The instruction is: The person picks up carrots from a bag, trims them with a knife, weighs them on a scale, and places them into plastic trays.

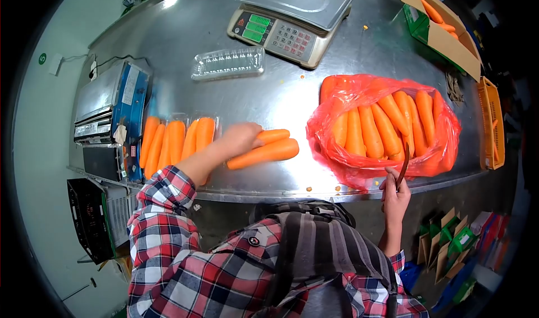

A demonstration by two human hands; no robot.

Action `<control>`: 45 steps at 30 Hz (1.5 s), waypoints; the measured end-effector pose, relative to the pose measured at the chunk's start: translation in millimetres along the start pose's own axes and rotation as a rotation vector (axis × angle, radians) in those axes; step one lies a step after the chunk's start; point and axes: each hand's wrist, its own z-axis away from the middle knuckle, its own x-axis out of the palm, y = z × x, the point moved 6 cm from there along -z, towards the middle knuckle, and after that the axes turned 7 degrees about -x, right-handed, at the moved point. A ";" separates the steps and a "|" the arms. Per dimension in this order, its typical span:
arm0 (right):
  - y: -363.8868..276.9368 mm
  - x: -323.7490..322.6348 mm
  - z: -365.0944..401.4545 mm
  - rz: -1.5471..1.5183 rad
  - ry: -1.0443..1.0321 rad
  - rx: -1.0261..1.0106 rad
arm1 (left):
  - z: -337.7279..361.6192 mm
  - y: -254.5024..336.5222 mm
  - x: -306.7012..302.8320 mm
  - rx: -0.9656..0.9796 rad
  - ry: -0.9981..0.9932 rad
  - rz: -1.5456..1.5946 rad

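Note:
My left hand (pixel 241 140) is closed over the left end of a short carrot (pixel 274 136), its fingers partly hidden. Just below that, a second carrot (pixel 269 152) lies on the steel table, close against the hand. To the left, several carrots (pixel 175 141) sit side by side in clear plastic trays. My right hand (pixel 396 193) grips a slim, dark brown knife-like tool (pixel 404 163) pointing up at the near edge of a red plastic bag (pixel 331 149). Peeled-looking carrots (pixel 373 132) fill the open bag.
A digital scale (pixel 289 28) stands at the back, with a clear plastic tray (pixel 228 63) in front of it. The blue-sided wrapping machine (pixel 129 99) is at left. At right are a cardboard box (pixel 446 45) with carrots and an orange crate (pixel 489 101). Orange scraps dot the table (pixel 269 96).

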 end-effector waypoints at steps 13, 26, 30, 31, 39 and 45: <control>0.1 11.7 -4.0 -0.017 -0.005 0.048 | -2.3 14.4 31.2 0.149 0.120 -0.411; 0.3 12.5 9.4 -0.031 0.160 0.090 | -43.5 -155.9 -87.8 0.019 0.217 -0.382; -4.4 18.8 12.7 -0.009 0.166 0.121 | 7.1 -204.3 -113.1 -0.123 0.186 -0.420; -4.9 19.7 12.5 0.007 0.165 0.125 | 16.3 -212.7 -119.7 -0.159 0.180 -0.439; -8.3 36.0 7.0 -0.046 0.146 0.081 | -47.3 -182.3 -143.4 0.023 0.490 -0.377; -13.3 30.7 15.4 0.078 0.128 0.040 | -96.8 -142.2 -98.6 0.134 0.549 -0.433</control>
